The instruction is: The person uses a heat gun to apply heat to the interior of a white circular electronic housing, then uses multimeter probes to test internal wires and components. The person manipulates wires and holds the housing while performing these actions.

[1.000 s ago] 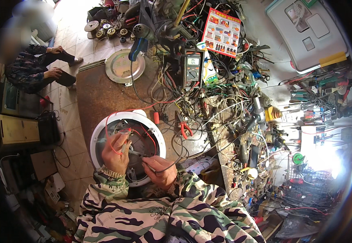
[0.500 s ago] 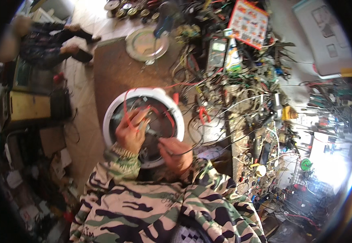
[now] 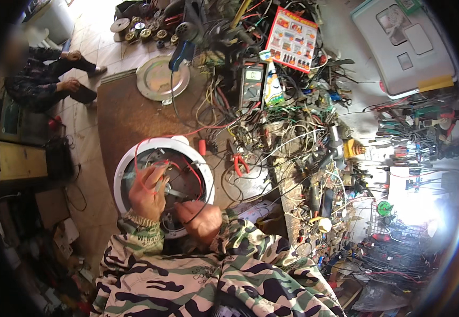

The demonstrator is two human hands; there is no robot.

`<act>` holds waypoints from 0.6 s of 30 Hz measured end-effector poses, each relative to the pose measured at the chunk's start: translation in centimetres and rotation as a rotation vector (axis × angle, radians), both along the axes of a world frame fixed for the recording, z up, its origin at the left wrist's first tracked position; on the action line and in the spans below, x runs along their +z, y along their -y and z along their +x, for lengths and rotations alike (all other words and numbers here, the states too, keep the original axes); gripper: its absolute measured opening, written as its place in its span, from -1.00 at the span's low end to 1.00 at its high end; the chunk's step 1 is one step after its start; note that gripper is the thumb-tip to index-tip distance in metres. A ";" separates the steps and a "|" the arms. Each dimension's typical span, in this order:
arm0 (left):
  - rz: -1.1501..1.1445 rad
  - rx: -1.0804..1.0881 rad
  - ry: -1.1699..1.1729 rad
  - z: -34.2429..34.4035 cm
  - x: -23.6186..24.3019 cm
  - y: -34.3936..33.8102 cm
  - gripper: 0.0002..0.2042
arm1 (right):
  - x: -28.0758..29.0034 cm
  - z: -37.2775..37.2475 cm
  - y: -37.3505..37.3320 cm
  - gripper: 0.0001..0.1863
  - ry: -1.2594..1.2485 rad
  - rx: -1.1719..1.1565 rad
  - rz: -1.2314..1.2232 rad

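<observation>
A round appliance housing with a white rim (image 3: 122, 164) stands on the brown bench, its inside dark with metal parts and red wires. Over its left part, my left hand (image 3: 147, 195) is closed around a red test lead (image 3: 136, 158); the tip is hard to make out. Low on the right side of the housing, my right hand (image 3: 202, 217) pinches a black test lead (image 3: 209, 193), its fingers reaching over the rim; its tip is hidden. A multimeter (image 3: 252, 87) with a lit display lies beyond, the red lead running toward it.
Red-handled pliers (image 3: 240, 165) and a red cylinder (image 3: 202, 147) lie right of the housing. A round metal plate (image 3: 162, 79) rests at the bench's far end, beside a blue-black tool (image 3: 182, 55). Tangled wires and parts crowd the right. Another person (image 3: 49, 74) sits at the far left.
The view has shifted, so the bench and housing appear lower and farther left. My right hand has moved slightly inward over the housing. Both hands keep their leads.
</observation>
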State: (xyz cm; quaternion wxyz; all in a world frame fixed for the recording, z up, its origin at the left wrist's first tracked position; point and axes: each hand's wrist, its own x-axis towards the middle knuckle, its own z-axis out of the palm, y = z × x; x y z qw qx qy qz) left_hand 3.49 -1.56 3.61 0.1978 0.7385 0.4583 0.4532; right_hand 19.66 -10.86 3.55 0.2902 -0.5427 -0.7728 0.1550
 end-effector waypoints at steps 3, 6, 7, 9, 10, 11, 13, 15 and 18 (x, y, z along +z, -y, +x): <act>0.009 0.012 -0.017 0.2 0.2 -0.2 -0.62 | 0.4 0.2 -0.7 -0.61 0.028 0.042 -0.034; -0.010 0.020 0.007 0.3 -0.3 -0.1 -0.62 | 0.6 0.4 -1.0 -0.65 0.025 0.067 -0.048; -0.016 0.022 0.008 0.3 -0.4 -0.1 -0.61 | 0.7 0.4 -1.0 -0.66 0.026 0.076 -0.064; -0.010 0.023 0.005 0.1 -0.6 -0.1 -0.61 | 0.6 0.3 -1.0 -0.69 0.024 0.077 -0.064; -0.006 0.021 0.002 0.0 -0.6 -0.1 -0.61 | 0.5 0.3 -1.0 -0.71 0.022 0.078 -0.064; -0.004 0.021 -0.001 -0.1 -0.6 -0.1 -0.61 | 0.5 0.2 -1.0 -0.73 0.018 0.077 -0.062; -0.002 0.025 -0.011 -0.1 -0.3 -0.1 -0.62 | 0.4 0.1 -1.0 -0.77 0.005 0.076 -0.060; -0.012 0.026 -0.002 -0.1 -0.5 0.1 -0.62 | 0.6 0.2 -0.9 -0.78 0.021 0.062 -0.088; 0.008 0.023 0.008 0.1 -0.7 -0.2 -0.63 | 0.5 0.3 -1.0 -0.78 0.012 0.079 -0.105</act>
